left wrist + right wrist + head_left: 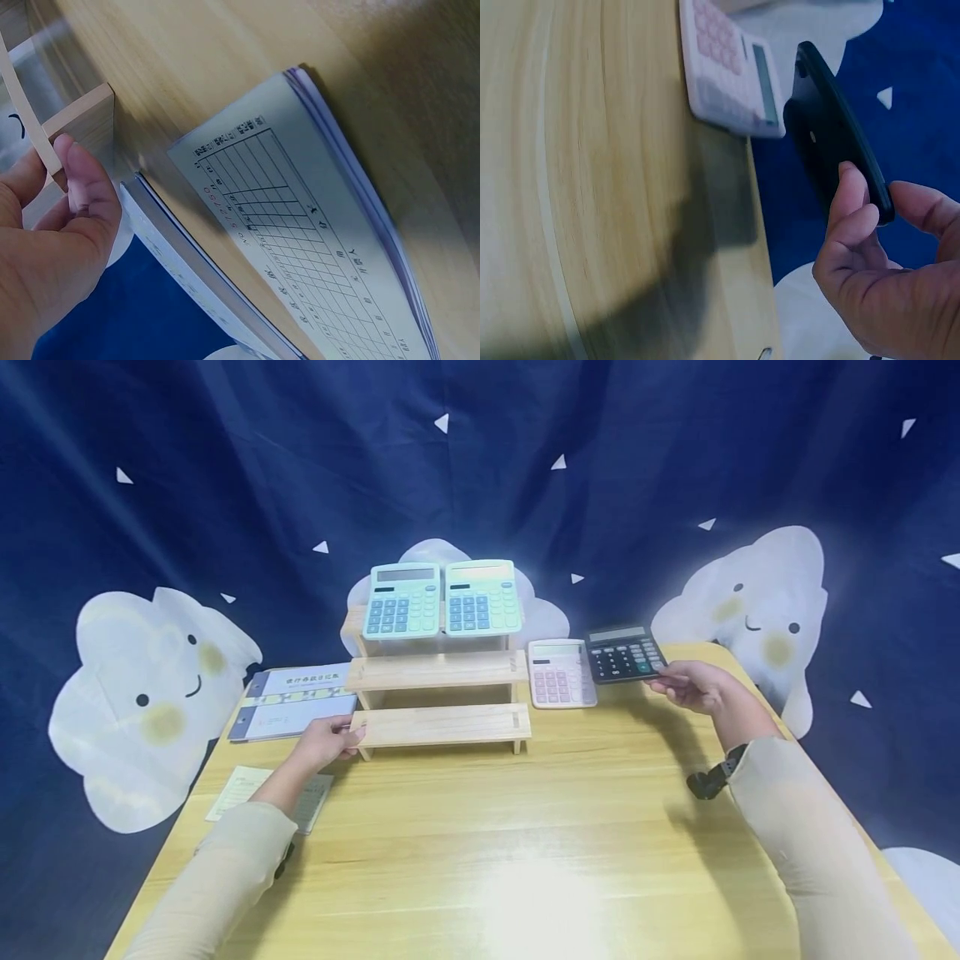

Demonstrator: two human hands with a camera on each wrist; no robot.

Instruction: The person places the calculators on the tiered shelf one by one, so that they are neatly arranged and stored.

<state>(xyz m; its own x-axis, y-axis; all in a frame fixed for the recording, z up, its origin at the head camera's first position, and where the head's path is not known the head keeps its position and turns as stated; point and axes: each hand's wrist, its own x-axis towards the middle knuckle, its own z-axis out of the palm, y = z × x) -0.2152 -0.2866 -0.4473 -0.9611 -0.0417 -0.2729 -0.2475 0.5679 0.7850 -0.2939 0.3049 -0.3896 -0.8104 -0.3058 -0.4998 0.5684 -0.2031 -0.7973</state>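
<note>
Between thumb and fingers, my right hand (pixel 692 687) pinches a black calculator (pixel 624 654) by its lower right corner. In the right wrist view the calculator (pixel 832 127) hangs above the table, seen from its edge and underside. A pink calculator (pixel 562 673) lies just left of it. My left hand (pixel 327 743) grips the left end of the lowest board of a three-tier wooden stand (pixel 442 727). The left wrist view shows the thumb and fingers on either side of that board (pixel 30 112). Two light blue calculators (pixel 402 600) lean side by side on the top tier.
Left of the stand lies a ledger book (pixel 292 714) with a grey spine. Nearer, partly under the left forearm, is a pad of printed forms (pixel 277 217). A dark blue curtain (pixel 480 468) with clouds hangs behind the wooden table (pixel 465 818).
</note>
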